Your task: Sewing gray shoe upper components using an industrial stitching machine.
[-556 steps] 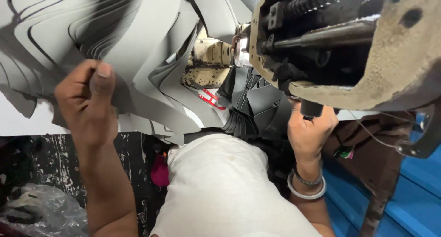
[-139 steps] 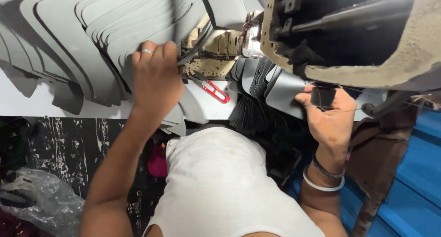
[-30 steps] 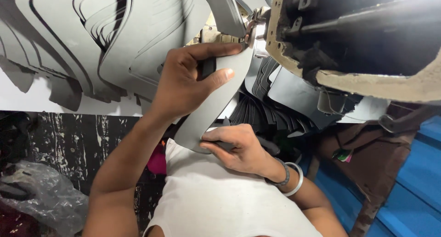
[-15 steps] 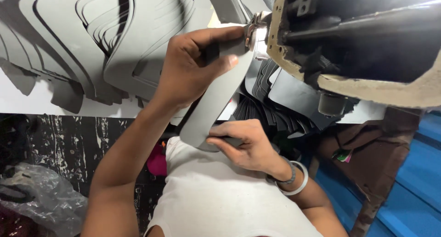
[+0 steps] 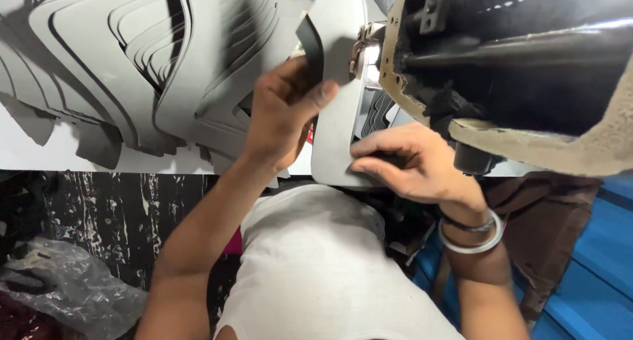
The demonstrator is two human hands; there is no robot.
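Observation:
A long grey cut panel (image 5: 336, 116) lies under the lit needle area (image 5: 366, 55) of a sewing machine (image 5: 514, 70). My left hand (image 5: 283, 113) pinches the panel's upper part together with a narrow black strip (image 5: 312, 47) that curls up over it. My right hand (image 5: 412, 162) presses flat on the panel's lower end, close to the table's front edge. A silver bangle and a dark band sit on my right wrist.
Stacks of grey cut shapes (image 5: 132, 63) fan out over the white table (image 5: 39, 152) to the left. A crumpled clear plastic bag (image 5: 72, 284) lies on the dark floor at lower left. A blue surface (image 5: 593, 261) is at the lower right.
The grey panel has moved further up under the needle. My left hand slid lower on it and my right hand moved up along its lower end.

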